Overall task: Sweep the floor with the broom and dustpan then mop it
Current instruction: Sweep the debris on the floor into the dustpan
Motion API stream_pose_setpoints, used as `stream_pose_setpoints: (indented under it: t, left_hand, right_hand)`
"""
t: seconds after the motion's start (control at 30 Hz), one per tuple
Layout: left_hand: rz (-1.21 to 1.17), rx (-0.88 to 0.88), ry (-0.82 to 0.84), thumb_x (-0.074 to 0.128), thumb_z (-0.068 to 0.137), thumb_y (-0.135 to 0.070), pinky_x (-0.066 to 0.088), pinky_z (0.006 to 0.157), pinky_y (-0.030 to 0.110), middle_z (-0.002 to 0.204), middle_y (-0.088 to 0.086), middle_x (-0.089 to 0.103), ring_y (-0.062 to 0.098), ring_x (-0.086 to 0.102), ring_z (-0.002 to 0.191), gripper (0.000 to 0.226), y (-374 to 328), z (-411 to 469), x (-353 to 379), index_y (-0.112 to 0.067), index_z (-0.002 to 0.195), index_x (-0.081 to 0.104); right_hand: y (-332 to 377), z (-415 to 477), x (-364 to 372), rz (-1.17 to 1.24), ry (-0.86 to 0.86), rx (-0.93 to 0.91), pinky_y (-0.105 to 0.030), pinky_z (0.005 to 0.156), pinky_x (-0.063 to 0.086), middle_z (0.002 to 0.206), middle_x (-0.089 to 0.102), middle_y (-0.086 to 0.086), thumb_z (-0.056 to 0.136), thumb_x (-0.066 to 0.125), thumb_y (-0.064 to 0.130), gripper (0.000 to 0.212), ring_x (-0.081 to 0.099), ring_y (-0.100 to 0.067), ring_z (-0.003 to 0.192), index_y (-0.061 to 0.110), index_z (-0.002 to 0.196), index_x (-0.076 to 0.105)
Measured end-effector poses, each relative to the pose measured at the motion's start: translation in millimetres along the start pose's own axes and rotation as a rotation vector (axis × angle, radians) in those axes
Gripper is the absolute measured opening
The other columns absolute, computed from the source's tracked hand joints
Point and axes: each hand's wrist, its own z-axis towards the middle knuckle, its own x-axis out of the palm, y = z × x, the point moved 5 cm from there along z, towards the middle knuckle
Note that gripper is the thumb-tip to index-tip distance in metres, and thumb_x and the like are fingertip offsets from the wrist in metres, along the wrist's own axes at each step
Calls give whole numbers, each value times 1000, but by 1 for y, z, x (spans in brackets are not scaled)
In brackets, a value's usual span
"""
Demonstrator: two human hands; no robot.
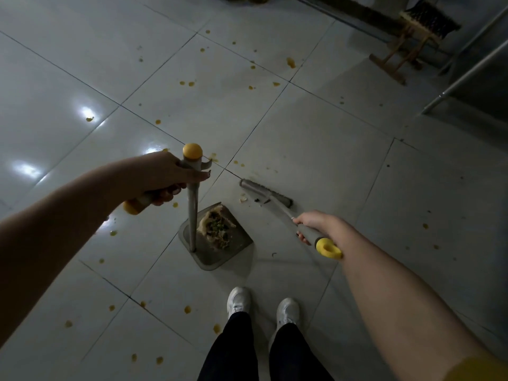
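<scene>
Your left hand (165, 178) is curled round the upright grey, yellow-capped dustpan handle (193, 215); your right hand (319, 225) grips the broom (309, 233) by its yellow-tipped end. Mid-frame, the dustpan (229, 251) holds a food scrap (215, 229), broom head (264, 191) just right of it.

My broom (265, 193) and dustpan (220, 258) are grey with yellow ends. The floor (330, 160) is pale tile, gridded with dark lines and dotted with yellow spots (187, 309). My shoes (238, 299) are white.
</scene>
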Motion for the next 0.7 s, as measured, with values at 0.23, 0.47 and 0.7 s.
stream_pose_setpoints:
  t: [0.23, 0.47, 0.7]
  left_hand:
    - [4, 35, 24, 63, 83, -39, 34, 31, 15, 33, -5, 43, 6, 37, 26, 37, -1, 6, 1, -6, 69, 54]
    - [3, 44, 23, 62, 84, -36, 35, 31, 15, 33, -4, 43, 7, 38, 26, 34, -3, 7, 4, -5, 73, 56]
    - [0, 60, 41, 63, 83, -39, 35, 32, 16, 36, -4, 44, 7, 39, 27, 36, 4, 8, 7, -4, 81, 59]
  right_hand:
    - [-8, -6, 37, 130, 179, 138, -11, 31, 37, 34, 50, -2, 99, 42, 26, 31, 47, -11, 24, 9, 74, 43]
    - [11, -51, -17, 273, 428, 340, -11, 25, 31, 42, 46, -3, 99, 35, 37, 65, 43, -8, 24, -1, 50, 54]
    - [22, -56, -13, 118, 269, 243, -11, 27, 36, 40, 47, -3, 100, 39, 34, 48, 44, -8, 24, 5, 61, 45]
